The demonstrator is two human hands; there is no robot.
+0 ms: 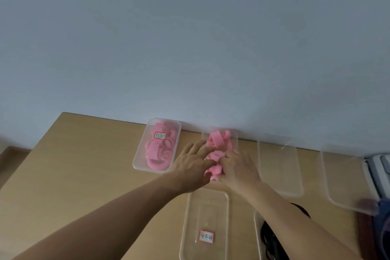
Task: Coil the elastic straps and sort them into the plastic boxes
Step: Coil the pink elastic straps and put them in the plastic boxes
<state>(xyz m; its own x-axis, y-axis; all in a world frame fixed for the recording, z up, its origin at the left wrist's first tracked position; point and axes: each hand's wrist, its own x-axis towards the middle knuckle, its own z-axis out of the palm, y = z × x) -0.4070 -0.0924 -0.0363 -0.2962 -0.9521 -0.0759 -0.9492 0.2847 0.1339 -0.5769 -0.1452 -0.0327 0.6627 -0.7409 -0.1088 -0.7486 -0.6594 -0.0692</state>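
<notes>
At 6 o'clock, nearest me, a clear rectangular plastic box with a red-edged label (205, 213) lies on the tan wooden table (84, 175). At 5 o'clock some black straps (269, 238) sit in another clear container, largely hidden by my right forearm.

Further out, at centre, both hands are in the loose pile of pink elastic straps (219, 141), which lies in a clear plastic box against the wall (236, 139). My left hand (193, 164) rests on the pile's 9 o'clock side with its fingers straight and slightly spread. My right hand (238, 170) has its fingers curled down into the straps, gripping a bunch.

I judge these straps light, soft and floppy, springy enough to uncoil and quick to tangle. I'd pinch one free end, draw it clear, then wind it.

At 10 o'clock a labelled clear box of coiled pink straps (156, 148) stands by the wall. At 2 o'clock there are two more clear boxes (278, 171).
</notes>
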